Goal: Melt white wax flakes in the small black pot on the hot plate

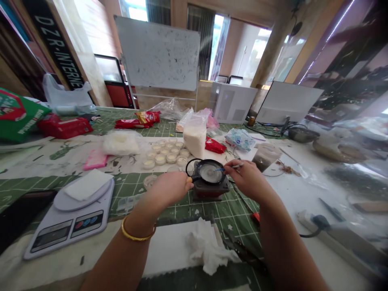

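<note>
A small black pan (211, 172) rests on a compact dark heater (211, 190) in the middle of the table. Pale, cloudy liquid shows inside the pan. My left hand (169, 186) is closed around the pan's wooden-tipped handle (189, 179). From the right, my right hand (246, 178) pinches a thin stick-like stirrer (232, 166), whose bluish tip reaches into the pan. Just behind and left stand several small clear cups (165, 152) with creamy white contents. A clear bag of white granules (194, 139) sits upright behind the pan.
A white kitchen scale (72, 210) with paper on it lies at left. Crumpled tissue (209, 246) is in front, beside dark scissors (242, 248). A cup of dark contents (266, 157) stands right of my right hand. A power strip (336, 234) with a plugged-in cable lies at right.
</note>
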`<control>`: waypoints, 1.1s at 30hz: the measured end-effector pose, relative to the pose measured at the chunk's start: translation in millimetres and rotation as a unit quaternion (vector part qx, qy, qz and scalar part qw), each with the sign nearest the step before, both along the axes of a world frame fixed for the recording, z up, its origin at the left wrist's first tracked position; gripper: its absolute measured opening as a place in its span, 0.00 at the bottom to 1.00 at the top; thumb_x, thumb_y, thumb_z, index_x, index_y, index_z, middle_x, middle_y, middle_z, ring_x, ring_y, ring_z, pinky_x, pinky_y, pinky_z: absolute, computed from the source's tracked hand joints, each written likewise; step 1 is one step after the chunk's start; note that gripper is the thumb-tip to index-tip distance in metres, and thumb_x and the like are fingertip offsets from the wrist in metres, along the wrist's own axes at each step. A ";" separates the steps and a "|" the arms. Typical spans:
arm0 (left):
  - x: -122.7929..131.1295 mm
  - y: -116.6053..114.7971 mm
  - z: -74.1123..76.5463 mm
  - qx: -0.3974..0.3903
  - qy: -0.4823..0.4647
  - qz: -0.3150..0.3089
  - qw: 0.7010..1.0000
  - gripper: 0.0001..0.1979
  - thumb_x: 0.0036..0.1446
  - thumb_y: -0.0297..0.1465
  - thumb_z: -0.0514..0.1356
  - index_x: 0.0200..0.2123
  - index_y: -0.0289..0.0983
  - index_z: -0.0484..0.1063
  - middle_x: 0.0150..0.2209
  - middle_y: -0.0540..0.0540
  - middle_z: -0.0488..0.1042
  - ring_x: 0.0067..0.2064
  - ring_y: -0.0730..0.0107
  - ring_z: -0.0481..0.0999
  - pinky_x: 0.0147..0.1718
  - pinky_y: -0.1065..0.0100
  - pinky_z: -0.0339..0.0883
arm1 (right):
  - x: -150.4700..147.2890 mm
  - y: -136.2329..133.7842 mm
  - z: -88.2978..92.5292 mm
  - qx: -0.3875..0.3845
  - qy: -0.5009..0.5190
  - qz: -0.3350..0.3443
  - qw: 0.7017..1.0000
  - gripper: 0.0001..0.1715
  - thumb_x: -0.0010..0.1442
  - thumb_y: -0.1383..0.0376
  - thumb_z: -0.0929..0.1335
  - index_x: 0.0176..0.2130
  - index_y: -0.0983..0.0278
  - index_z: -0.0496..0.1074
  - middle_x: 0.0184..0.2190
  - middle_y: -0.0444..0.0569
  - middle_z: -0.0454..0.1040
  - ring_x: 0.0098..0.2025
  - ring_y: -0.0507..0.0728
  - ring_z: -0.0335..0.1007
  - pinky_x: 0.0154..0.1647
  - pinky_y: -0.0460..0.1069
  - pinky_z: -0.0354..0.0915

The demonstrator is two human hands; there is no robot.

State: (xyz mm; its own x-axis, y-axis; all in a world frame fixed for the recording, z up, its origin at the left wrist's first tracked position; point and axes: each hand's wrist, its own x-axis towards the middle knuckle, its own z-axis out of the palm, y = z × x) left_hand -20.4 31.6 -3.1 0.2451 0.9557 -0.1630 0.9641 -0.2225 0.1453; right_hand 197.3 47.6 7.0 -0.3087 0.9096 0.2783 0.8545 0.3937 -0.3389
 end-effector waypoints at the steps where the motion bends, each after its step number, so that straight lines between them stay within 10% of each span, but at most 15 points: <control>1: 0.3 -0.1 0.7 -0.004 0.001 -0.002 1.000 0.18 0.58 0.41 0.46 0.30 0.38 0.70 0.33 0.42 0.75 0.33 0.59 0.73 0.28 0.63 0.63 | 0.9 -0.6 0.6 -0.003 0.000 0.010 1.000 0.12 0.59 0.63 0.60 0.33 0.61 0.72 0.32 0.46 0.77 0.39 0.58 0.70 0.48 0.54 0.56; 33: -3.2 3.0 -0.4 -0.022 -0.017 0.017 0.999 0.17 0.58 0.42 0.47 0.32 0.38 0.70 0.34 0.43 0.75 0.35 0.58 0.74 0.29 0.65 0.62 | 0.3 -1.1 1.0 -0.031 0.027 0.059 0.997 0.13 0.61 0.61 0.60 0.37 0.60 0.72 0.34 0.45 0.76 0.41 0.56 0.69 0.48 0.52 0.56</control>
State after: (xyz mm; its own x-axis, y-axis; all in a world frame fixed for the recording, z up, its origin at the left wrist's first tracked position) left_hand -23.6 34.6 -3.5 0.2194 0.9557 -0.1964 0.9651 -0.1831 0.1872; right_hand 197.6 46.5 8.0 -0.4009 0.8836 0.2419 0.7835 0.4676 -0.4094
